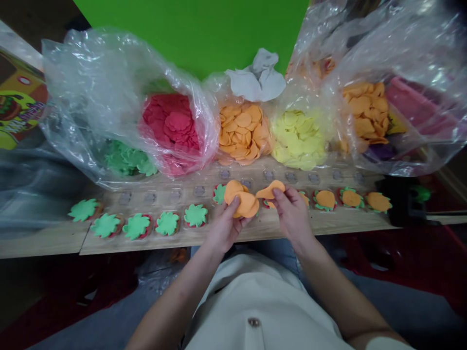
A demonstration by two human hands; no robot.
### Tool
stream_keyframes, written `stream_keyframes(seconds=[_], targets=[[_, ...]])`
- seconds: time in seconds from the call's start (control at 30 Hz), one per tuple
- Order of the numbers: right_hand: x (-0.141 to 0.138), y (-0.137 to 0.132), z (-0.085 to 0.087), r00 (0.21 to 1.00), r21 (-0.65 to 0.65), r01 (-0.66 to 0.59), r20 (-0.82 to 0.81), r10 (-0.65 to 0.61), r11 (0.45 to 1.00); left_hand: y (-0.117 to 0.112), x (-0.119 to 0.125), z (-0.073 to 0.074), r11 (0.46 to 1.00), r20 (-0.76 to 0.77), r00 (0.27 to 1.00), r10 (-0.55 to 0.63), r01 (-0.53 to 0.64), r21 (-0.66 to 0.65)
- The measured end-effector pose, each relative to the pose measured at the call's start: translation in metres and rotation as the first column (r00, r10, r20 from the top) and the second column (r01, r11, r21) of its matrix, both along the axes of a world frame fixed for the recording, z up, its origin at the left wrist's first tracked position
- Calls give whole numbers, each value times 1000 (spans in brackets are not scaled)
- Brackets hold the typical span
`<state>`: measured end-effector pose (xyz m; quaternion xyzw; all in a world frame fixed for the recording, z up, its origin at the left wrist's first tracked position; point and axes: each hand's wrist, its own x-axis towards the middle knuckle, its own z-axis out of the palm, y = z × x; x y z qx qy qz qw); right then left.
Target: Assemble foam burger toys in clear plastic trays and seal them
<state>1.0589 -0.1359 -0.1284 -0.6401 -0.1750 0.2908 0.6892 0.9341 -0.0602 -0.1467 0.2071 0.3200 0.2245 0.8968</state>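
My left hand point(228, 224) is closed on several orange foam pieces point(241, 200), fanned over one another. Close beside it, my right hand point(295, 214) pinches a single orange foam piece point(272, 188) at its edge. Below and around them runs a row of small layered stacks on the wooden table. To the left the stacks are topped with green leaf-shaped foam pieces point(168, 223). On the right, orange foam pieces point(324, 200) lie over the green ones, with red showing beneath. My hands hide part of the middle of the row.
Clear plastic bags behind the row hold red foam pieces point(175, 124), green pieces point(127, 158), orange pieces point(243, 131) and yellow pieces point(299, 138). A crumpled white sheet point(258, 78) lies behind the orange ones. Small clear plastic bits point(199, 191) line the table point(146, 243). A green panel point(197, 34) stands behind.
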Motion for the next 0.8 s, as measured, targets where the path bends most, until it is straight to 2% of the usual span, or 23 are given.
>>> stream_keyframes(seconds=[0.1,0.23,0.37,0.43,0.5,0.53,0.6,0.67,0.73,0.8], targets=[[13,-9,0,999,25,41,-27,-40,999,-4,3,-1,999,6,1000,30,-30,-45],[52,-26,-5,991,-176,-14,127,37,984,3,-8,-1,999,5,1000,-16,16,-30],[80,-33,-17,913,-379,2,379,154,925,17,-30,-2,981,-165,984,-71,99,167],[79,-29,-25,863,-452,-68,421,280,889,20,-36,2,933,-275,953,-129,210,291],[71,-22,-33,798,-526,-127,449,401,841,19,-35,10,823,-375,901,-219,377,425],[67,-18,-36,760,-557,-129,475,443,820,16,-32,15,737,-420,871,-257,457,498],[62,-15,-39,692,-592,-122,524,496,796,9,-21,27,530,-480,822,-306,566,631],[64,-18,-38,689,-564,-127,542,482,816,2,-10,36,359,-493,801,-341,595,719],[70,-26,-33,773,-454,-84,532,346,887,-1,-6,40,281,-504,770,-391,622,731],[74,-34,-26,856,-348,18,490,166,937,1,-13,37,268,-542,717,-439,680,683]])
